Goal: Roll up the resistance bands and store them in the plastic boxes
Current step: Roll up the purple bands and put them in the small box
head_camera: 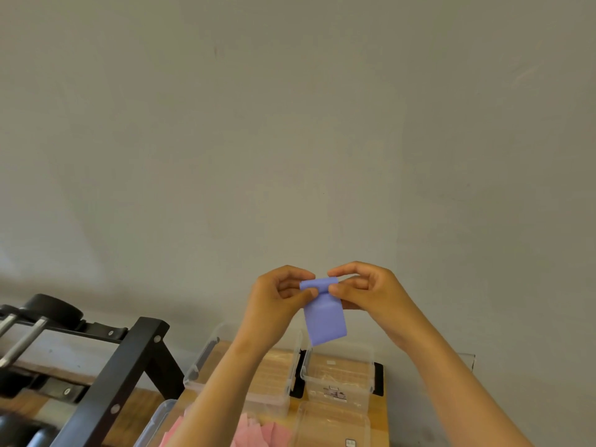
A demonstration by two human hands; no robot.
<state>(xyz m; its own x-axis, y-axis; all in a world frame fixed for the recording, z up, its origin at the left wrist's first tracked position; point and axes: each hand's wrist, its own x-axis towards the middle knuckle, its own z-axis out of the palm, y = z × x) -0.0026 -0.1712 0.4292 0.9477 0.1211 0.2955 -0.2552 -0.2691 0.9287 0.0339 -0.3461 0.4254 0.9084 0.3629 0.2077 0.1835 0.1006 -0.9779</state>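
Pink bands (258, 433) lie in a clear box (154, 424) at the wooden table's (381, 421) near edge, with open plastic boxes (338, 375) farther back. Above the table, the left hand (277, 298) and right hand (371, 291), close together, pinch the rolled top of a purple band (325, 321). A dumbbell rack (129, 366) stands left of the table.

Smooth, matt rubber in the purple band (325, 321); clear, glossy plastic in the boxes (201, 359). Pale wood across the tabletop (380, 411), matt black metal on the rack (125, 375).
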